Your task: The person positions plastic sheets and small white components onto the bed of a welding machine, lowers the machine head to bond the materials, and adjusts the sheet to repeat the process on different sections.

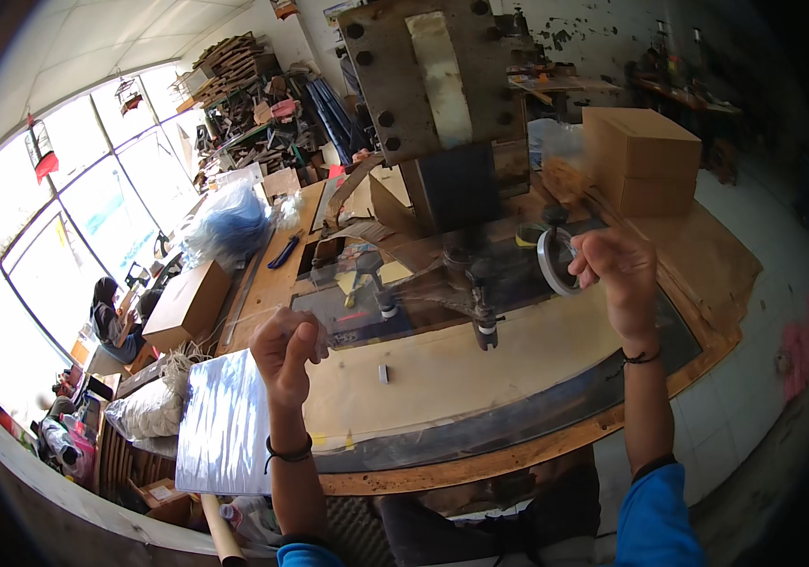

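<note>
Above the bench, clear sheet held level, long axis left-right

Daylit interior, strong fisheye distortion, partial motion blur.

Windows far left of both raised hands are blown out to white. The clear sheet pinched between the hands shows faint glare and smear. Straight edges bow toward the rim; corners vignette black. Shadows soft.
</note>
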### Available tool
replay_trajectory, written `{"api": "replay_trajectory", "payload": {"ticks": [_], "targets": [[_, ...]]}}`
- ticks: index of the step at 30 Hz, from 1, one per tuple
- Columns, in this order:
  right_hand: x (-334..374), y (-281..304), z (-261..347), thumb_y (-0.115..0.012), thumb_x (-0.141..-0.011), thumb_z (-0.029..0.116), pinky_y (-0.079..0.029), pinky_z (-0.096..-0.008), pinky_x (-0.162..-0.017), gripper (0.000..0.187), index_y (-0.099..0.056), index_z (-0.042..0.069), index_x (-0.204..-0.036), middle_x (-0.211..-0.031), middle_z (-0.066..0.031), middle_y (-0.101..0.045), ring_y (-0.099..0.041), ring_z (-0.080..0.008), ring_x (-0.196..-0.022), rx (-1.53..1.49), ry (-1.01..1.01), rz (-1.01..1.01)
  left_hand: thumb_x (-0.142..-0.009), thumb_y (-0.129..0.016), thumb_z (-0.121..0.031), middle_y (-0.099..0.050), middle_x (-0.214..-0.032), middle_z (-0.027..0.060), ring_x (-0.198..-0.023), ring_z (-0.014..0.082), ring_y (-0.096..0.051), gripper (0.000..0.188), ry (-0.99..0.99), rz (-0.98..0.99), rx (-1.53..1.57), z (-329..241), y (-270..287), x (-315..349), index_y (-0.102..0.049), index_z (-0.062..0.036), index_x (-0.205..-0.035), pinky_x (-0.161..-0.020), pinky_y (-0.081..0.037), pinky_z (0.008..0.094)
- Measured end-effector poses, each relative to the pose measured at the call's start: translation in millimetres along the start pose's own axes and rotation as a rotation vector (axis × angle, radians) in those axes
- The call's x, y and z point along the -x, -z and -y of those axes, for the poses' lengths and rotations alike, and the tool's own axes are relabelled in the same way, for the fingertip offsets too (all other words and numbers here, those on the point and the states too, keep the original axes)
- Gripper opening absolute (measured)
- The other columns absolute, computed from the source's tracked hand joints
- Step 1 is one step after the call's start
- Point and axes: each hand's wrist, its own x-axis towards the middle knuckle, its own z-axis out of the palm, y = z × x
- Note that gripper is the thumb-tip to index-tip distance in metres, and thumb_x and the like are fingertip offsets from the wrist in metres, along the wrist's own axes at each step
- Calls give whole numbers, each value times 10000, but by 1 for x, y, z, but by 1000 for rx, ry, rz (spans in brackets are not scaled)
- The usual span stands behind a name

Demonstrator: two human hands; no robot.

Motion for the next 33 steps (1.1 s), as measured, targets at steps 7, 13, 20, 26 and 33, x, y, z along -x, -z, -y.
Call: {"api": "replay_trajectory", "payload": {"ticks": [7, 13, 20, 26, 33], "targets": [[4, -1, 4, -659, -980, 202, -449, -206, -561, 252, -736, -38, -980, -723, -69, -701, -566, -55, -596, 56, 16, 17, -1015, -564, -171, -526, -589, 57, -495, 107, -482, 283, 39, 14, 28, 5, 6, -1, -516, -33, -773, -481, -378, 244], [7, -2, 10, -628, -999, 246, -458, -230, -506, 312, -717, -49, -950, -700, -95, -678, -565, -79, -524, -9, -10, 45, -1046, -506, -198, -544, -572, 87, -447, 149, -519, 276, 198, -11, 160, -1, -2, 4, -497, -31, -827, -438, -422, 265], [44, 28, 71, -520, -1033, 159, -463, -265, -323, 276, -555, -85, -1157, -710, -126, -654, -577, -145, -436, -339, -185, 97, -1010, -487, -168, -557, -571, 120, -321, 154, -473, 238, 253, -185, 8, -80, -29, 50, -487, 18, -862, -301, -387, 268], [58, 52, 74, -542, -985, 76, -452, -249, -315, 318, -460, -71, -1256, -686, -108, -648, -575, -126, -427, -155, -379, 165, -988, -571, -144, -596, -658, 78, -610, 105, -620, 239, 669, 116, 76, -105, -32, 79, -544, -11, -792, -545, -460, 250], [103, 49, -33, -640, -953, 112, -436, -230, -476, 330, -512, 13, -1241, -675, -68, -673, -575, -81, -487, 415, -715, 315, -908, -719, -180, -660, -768, 112, -714, 231, -639, 221, 689, 414, -782, -19, -40, 99, -606, 4, -859, -667, -491, 356]]}}
